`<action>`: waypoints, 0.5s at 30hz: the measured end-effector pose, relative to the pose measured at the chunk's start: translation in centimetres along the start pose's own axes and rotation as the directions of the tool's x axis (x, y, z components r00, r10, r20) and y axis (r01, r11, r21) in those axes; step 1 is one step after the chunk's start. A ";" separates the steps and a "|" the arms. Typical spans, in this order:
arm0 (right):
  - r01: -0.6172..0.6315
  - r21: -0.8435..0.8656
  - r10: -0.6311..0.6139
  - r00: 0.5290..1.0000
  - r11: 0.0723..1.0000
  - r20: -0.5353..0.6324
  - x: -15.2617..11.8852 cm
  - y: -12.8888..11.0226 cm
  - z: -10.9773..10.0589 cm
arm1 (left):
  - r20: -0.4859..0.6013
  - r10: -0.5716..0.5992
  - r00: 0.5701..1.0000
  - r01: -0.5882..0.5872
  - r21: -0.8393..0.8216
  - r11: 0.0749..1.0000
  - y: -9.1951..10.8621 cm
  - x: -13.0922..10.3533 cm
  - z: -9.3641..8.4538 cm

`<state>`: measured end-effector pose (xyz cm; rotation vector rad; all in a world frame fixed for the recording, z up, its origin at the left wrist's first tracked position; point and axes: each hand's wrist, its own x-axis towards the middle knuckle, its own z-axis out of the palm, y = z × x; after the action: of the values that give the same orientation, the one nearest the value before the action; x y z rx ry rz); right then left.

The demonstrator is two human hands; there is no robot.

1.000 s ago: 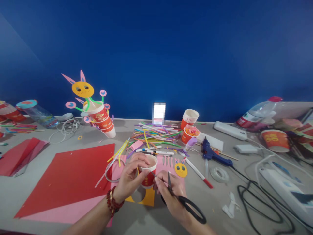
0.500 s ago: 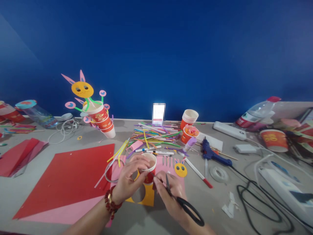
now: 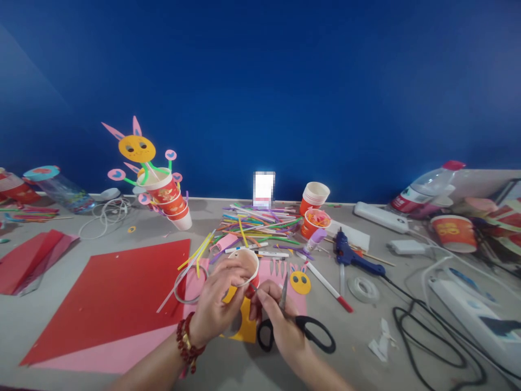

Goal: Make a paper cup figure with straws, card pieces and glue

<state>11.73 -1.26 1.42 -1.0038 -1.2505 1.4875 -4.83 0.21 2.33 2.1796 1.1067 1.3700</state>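
Note:
A red-and-white paper cup (image 3: 249,264) is tilted in my left hand (image 3: 217,296), whose fingers wrap over its rim and side. My right hand (image 3: 280,317) grips black-handled scissors (image 3: 284,296) spread apart; one blade points at the cup's side, just below the rim, and the other angles upward. Whether the tip goes through the wall I cannot tell. Beneath the hands lie a yellow-orange sheet (image 3: 247,323) with round cut-outs and a pink sheet (image 3: 300,305). A yellow rabbit face (image 3: 300,282) with pink ears rests right of the cup.
Pipe cleaners (image 3: 260,225) are heaped behind the cup. A stacked-cup figure (image 3: 165,195) stands back left, above a red sheet (image 3: 122,298). Rightward lie a blue glue gun (image 3: 354,258), clear tape (image 3: 363,289), a red-capped marker (image 3: 329,286) and a black cable (image 3: 423,331).
The scissors have swung wider apart and turned in my right hand, so both handle loops now show. The cup has shifted slightly left and up, tipping more toward my right hand.

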 end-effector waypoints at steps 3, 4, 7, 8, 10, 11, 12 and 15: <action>-0.005 0.018 0.005 1.000 1.000 -0.014 0.1 0.0 0.1 | -0.009 0.006 1.000 -0.005 0.034 0.999 -0.1 -0.2 0.2; 0.010 -0.006 -0.010 1.000 1.000 -0.015 0.1 0.0 0.1 | -0.010 0.005 1.000 -0.004 0.044 0.999 -0.1 -0.2 0.3; 0.090 -0.172 -0.090 0.996 0.981 0.008 0.2 0.0 -0.4 | 0.003 -0.019 1.000 0.018 0.061 0.998 -0.1 -0.1 0.3; 0.131 -0.262 -0.126 0.991 0.956 0.034 0.3 -0.1 -0.7 | 0.010 -0.022 1.000 0.021 0.066 0.998 0.0 -0.1 0.2; 0.248 -0.457 -0.220 0.969 0.854 0.114 0.4 -0.5 -1.5 | 0.027 -0.011 1.000 0.009 0.082 0.997 0.0 0.1 0.1; 0.313 -0.539 -0.269 0.949 0.782 0.161 0.5 -0.8 -1.8 | 0.037 0.000 0.999 -0.003 0.092 0.996 0.0 0.3 0.0; 0.374 -0.599 -0.313 0.927 0.708 0.209 0.6 -1.1 -2.1 | 0.048 0.010 0.999 -0.015 0.101 0.995 0.0 0.4 -0.1; 0.468 -0.656 -0.373 0.881 0.592 0.292 0.8 -1.4 -2.7 | 0.088 0.027 0.996 -0.038 0.116 0.992 -0.1 0.7 -0.4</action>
<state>14.30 0.24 2.42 -0.9835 -2.0834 0.6671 -5.07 0.73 2.89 2.3265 1.1516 1.2393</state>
